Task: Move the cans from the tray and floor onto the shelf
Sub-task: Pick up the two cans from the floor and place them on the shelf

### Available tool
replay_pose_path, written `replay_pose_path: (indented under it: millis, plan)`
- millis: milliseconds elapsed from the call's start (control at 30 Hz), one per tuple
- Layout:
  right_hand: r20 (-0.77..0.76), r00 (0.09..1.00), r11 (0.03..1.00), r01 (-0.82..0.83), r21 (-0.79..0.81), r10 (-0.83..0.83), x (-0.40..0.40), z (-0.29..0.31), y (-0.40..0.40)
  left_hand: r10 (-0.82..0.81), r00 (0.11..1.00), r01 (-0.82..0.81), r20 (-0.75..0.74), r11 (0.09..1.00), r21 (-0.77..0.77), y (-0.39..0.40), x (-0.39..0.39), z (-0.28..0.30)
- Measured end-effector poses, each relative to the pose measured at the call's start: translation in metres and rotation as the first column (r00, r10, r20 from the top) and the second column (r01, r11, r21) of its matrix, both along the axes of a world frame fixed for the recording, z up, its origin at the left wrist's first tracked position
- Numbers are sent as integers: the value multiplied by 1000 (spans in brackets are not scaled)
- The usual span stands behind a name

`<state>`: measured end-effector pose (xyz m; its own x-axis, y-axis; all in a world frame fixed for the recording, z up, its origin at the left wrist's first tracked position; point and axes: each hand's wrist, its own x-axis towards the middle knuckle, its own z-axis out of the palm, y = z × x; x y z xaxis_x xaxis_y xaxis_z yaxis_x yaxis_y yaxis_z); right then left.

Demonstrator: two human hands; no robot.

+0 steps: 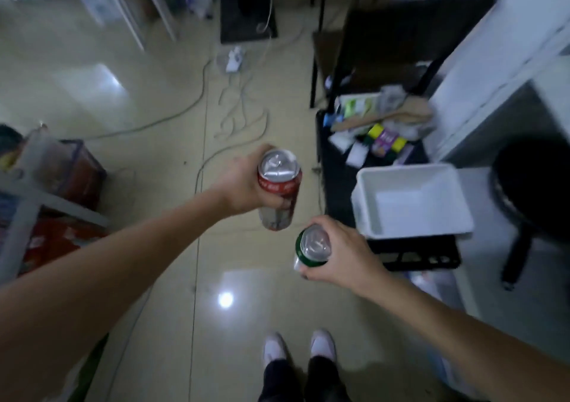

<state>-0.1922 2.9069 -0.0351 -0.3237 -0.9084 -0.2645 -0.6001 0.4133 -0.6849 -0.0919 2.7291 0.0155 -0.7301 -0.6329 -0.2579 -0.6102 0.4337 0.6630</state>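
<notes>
My left hand (243,182) grips a red can (279,182) upright around its body, silver top facing up, held over the floor at the centre of the view. My right hand (342,253) holds a green can (313,247) lower and to the right, also upright. A white tray (413,199) sits to the right on a dark crate and looks empty inside. The grey metal shelf (21,198) stands at the left edge, with red packs on its levels.
Loose cables (234,115) trail across the glossy tiled floor ahead. A dark cart (379,130) with mixed small items stands behind the tray. A black stool (530,186) is at far right. My feet in white shoes (299,346) are at the bottom.
</notes>
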Motion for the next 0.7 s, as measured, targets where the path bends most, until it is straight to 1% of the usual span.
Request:
replay_pose_path:
  millis: [100, 167, 267, 367, 433, 533, 633, 700]
  plan:
    - [-33, 999, 999, 32, -6, -32, -34, 92, 22, -181, 984, 181, 2, 983, -21, 20, -37, 97]
    - [-61, 995, 997, 77, -12, -78, -58, 140, 41, -313, 950, 313, 9, 948, -51, 37, -69, 151]
    - [-111, 979, 985, 164, -50, -169, -91, 193, 72, -469, 883, 466, 0, 878, -108, 61, -120, 213]
    - [-113, 937, 942, 319, -109, -330, -119, 227, 110, -567, 823, 550, -40, 812, -195, 93, -166, 255]
    - [-111, 880, 881, 443, -162, -463, -130, 240, 139, -635, 770, 610, -61, 761, -219, 116, -195, 270]
    - [-87, 761, 758, 616, -212, -643, -133, 248, 188, -758, 650, 726, -51, 640, -252, 160, -231, 280]
    - [-111, 635, 642, 734, -222, -764, -121, 254, 242, -855, 517, 823, -36, 508, -254, 208, -255, 286]
    - [-112, 543, 554, 799, -233, -832, -111, 259, 278, -907, 421, 881, -27, 416, -225, 242, -266, 291]
